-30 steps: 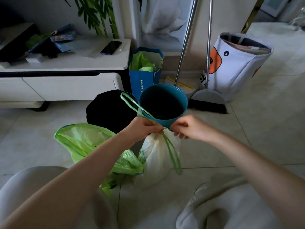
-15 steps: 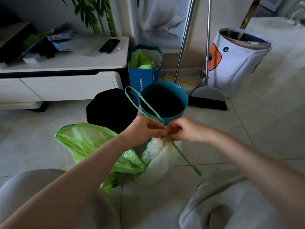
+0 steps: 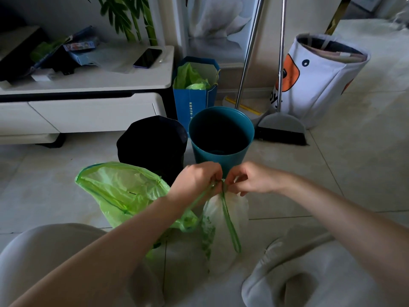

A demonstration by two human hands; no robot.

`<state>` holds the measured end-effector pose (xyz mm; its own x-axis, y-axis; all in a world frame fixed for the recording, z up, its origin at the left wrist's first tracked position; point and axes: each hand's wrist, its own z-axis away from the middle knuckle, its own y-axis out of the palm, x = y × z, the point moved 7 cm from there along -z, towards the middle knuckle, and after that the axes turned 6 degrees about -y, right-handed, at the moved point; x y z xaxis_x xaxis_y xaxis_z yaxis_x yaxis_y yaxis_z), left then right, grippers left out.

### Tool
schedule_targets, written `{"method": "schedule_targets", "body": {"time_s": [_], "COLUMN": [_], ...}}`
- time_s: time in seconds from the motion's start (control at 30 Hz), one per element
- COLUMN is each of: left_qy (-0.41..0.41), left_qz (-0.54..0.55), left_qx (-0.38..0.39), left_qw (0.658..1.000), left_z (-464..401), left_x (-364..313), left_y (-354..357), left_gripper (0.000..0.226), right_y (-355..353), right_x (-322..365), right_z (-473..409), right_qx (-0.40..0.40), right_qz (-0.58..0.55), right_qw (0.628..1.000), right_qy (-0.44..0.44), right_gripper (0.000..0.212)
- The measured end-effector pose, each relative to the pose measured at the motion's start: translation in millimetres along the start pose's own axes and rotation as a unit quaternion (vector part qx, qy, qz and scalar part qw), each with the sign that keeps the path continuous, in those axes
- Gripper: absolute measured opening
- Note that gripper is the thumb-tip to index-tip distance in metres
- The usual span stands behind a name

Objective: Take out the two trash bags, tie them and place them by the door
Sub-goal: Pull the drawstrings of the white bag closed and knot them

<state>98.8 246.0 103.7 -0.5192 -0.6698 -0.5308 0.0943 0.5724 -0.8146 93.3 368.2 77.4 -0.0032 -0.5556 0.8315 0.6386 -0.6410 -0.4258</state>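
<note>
A pale whitish trash bag (image 3: 230, 220) stands on the floor tiles between my knees. Its green drawstring (image 3: 230, 227) hangs in a loop down its front. My left hand (image 3: 197, 180) and my right hand (image 3: 247, 180) meet at the bag's gathered neck, each pinching the drawstring. A green trash bag (image 3: 119, 191) lies to the left, its mouth open and slack, partly behind my left forearm. Beyond my hands stand a teal bin (image 3: 221, 134) with nothing visible inside and a black bin (image 3: 152, 140).
A white low cabinet (image 3: 88, 85) with a phone and clutter runs along the left. A blue paper bag (image 3: 194, 94) with green plastic stands behind the bins. A broom and dustpan (image 3: 281, 127) lean on the wall by a white fabric basket (image 3: 318, 78). Open tiles lie to the right.
My hands have closed together at the bag's neck. The drawstring loop that stuck up toward the teal bin has been pulled down, and both strands now hang over the bag's front.
</note>
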Motion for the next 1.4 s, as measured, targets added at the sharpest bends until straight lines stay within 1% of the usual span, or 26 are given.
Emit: {"method": "schedule_targets", "body": {"time_s": [0.1, 0.17, 0.27, 0.4, 0.5, 0.57, 0.67, 0.77, 0.9, 1.0, 1.13, 1.23, 1.3, 1.4], "left_qy": [0.011, 0.013, 0.014, 0.038, 0.055, 0.056, 0.038, 0.026, -0.005, -0.018, -0.038, 0.010, 0.042, 0.053], "left_qz": [-0.039, -0.043, -0.038, -0.057, -0.084, -0.105, -0.117, -0.110, -0.064, -0.074, -0.090, -0.095, -0.091, -0.086], "left_qx": [-0.039, -0.047, -0.054, -0.061, -0.061, -0.066, -0.076, -0.067, -0.049, -0.042, -0.064, -0.077, -0.077, -0.072], "left_qw": [0.998, 0.998, 0.998, 0.996, 0.993, 0.991, 0.990, 0.991, 0.997, 0.996, 0.993, 0.992, 0.992, 0.992], "left_z": [11, 13, 12, 14, 14, 14, 12, 12, 12, 11, 10, 13, 16, 18], "left_x": [1, 3, 5, 2, 5, 7, 9, 10, 15, 20, 21, 12, 9, 10], "left_y": [9, 12, 10, 9, 11, 11, 10, 13, 15, 16, 13, 14, 14, 14], "left_gripper": [0.010, 0.011, 0.016, 0.015, 0.016, 0.016, 0.015, 0.014, 0.008, 0.007, 0.014, 0.010, 0.009, 0.013], "right_y": [6, 4, 1, 4, 7, 6, 7, 7, 7, 9, 13, 10, 10, 11], "right_x": [-11, -19, -27, -24, -20, -19, -18, -19, -19, -15, -17, -23, -24, -24], "right_z": [-1, -1, -2, -6, -10, -11, -13, -15, -14, -16, -19, -20, -20, -21], "right_qx": [0.002, 0.001, -0.027, -0.062, -0.071, -0.079, -0.085, -0.092, -0.098, -0.100, -0.092, -0.086, -0.083, -0.071], "right_qz": [-0.023, -0.036, -0.054, -0.027, 0.022, 0.035, 0.033, 0.042, 0.083, 0.097, 0.056, -0.006, -0.048, -0.060], "right_qw": [0.999, 0.998, 0.995, 0.996, 0.997, 0.996, 0.996, 0.995, 0.992, 0.990, 0.994, 0.996, 0.995, 0.995], "right_qy": [0.033, 0.058, 0.083, 0.050, 0.024, 0.016, 0.011, 0.017, 0.016, -0.005, 0.002, 0.028, 0.032, 0.017], "right_gripper": [0.014, 0.014, 0.012, 0.012, 0.013, 0.012, 0.009, 0.003, 0.006, 0.005, 0.012, 0.014, 0.004, 0.011]}}
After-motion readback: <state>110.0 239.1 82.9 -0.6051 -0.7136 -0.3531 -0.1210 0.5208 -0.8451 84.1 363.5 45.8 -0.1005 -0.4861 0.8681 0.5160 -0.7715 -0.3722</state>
